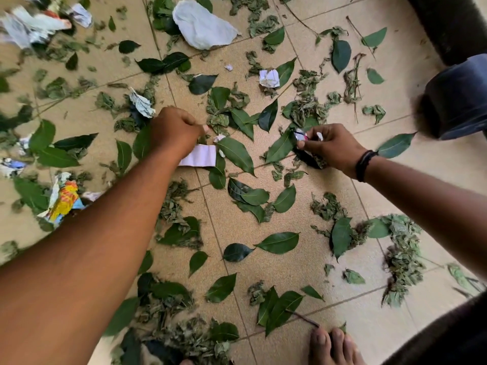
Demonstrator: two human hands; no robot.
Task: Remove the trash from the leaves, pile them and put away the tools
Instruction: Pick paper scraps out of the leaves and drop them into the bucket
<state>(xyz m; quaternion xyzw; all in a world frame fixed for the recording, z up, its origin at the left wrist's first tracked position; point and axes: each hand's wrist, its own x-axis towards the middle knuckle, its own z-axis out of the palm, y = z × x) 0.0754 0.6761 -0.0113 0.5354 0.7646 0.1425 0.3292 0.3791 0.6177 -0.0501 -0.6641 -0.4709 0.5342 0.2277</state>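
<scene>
Between your two hands, on the tiled floor (329,335), sits the patch of litter you are sorting.

Item, right hand (333,150): fingers curled and pinching a small crumpled wrapper (300,134) with bits of paper, held just over a dark scrap (309,159) and a long green leaf (279,148). A dark band circles that wrist.

Item, left hand (175,130): curled into a loose fist, fingertips closing at the edge of a dried leaf clump; what it holds, if anything, cannot be told. A flat white paper strip (199,158) lies directly beneath this wrist, touching a broad leaf (235,154).

Item, beyond your fingers: a crumpled white paper ball (269,78), a tiny paper bit (228,67), a folded printed scrap (142,102), and farther off a large white sheet (201,23).

Item, outward of your left forearm: a bright yellow-and-red wrapper (64,200) and more crumpled paper.

Item, outward of your right hand: a dark round container (458,98), likely for the trash.

Handling note: pinch only the paper, lifting it clear so leaves drop away; gather several pieces per hand before travelling to the container, and take the white strip next, being closest.

Writing: print shows on the wrappers, but none is legible.
</scene>
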